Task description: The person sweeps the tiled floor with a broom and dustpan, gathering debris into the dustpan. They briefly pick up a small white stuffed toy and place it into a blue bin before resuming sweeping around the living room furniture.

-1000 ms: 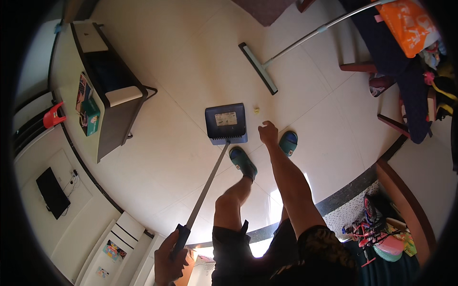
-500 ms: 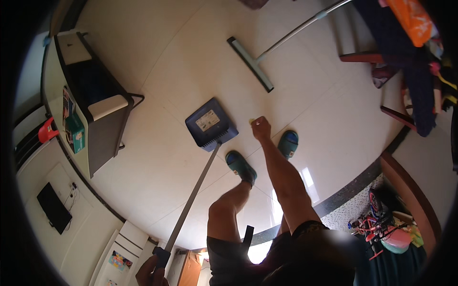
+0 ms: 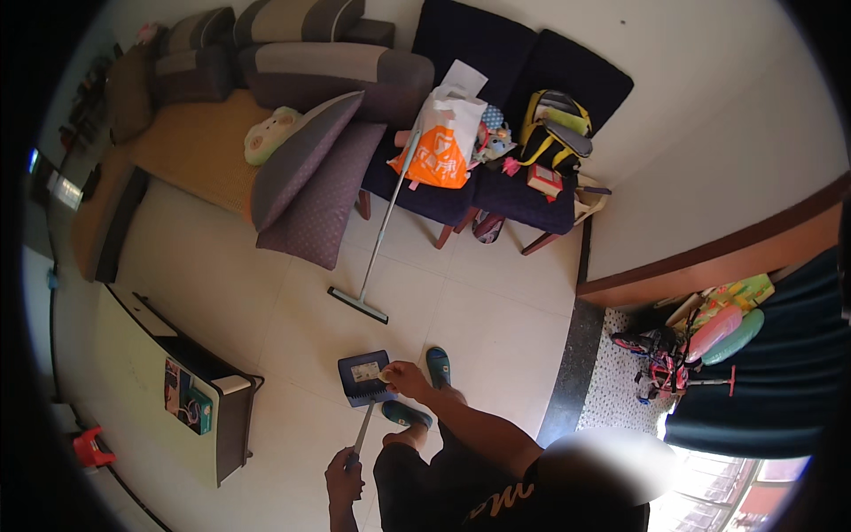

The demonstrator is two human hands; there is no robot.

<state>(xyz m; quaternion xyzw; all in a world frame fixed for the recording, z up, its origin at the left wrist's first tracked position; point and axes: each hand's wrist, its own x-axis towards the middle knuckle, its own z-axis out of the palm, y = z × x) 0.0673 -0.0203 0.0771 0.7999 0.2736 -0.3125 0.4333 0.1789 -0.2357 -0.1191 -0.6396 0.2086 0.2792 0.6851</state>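
My left hand (image 3: 342, 481) is closed around the upper end of a grey dustpan handle (image 3: 364, 427). At the handle's far end is the blue dustpan (image 3: 347, 383), with a pale label on it, near my feet. My right hand (image 3: 408, 380) is closed in a pinch over the pan's right side. Between its fingertips shows a small pale yellowish piece (image 3: 384, 376), too small to name. Farther off, a floor squeegee (image 3: 358, 305) rests its blade on the tiles, its pole leaning on a dark chair.
Green slippers (image 3: 407, 414) are on my feet. Dark chairs (image 3: 417, 197) at the back hold an orange-white plastic bag (image 3: 441, 151) and a yellow-black backpack (image 3: 557, 133). Purple cushions (image 3: 324, 199) lean by the sofa. A low table (image 3: 142, 390) stands left; toys (image 3: 671, 359) lie right.
The view has tilted up and now takes in the sofa and chairs. My right hand has come left to the dustpan. My left hand keeps its hold on the handle.
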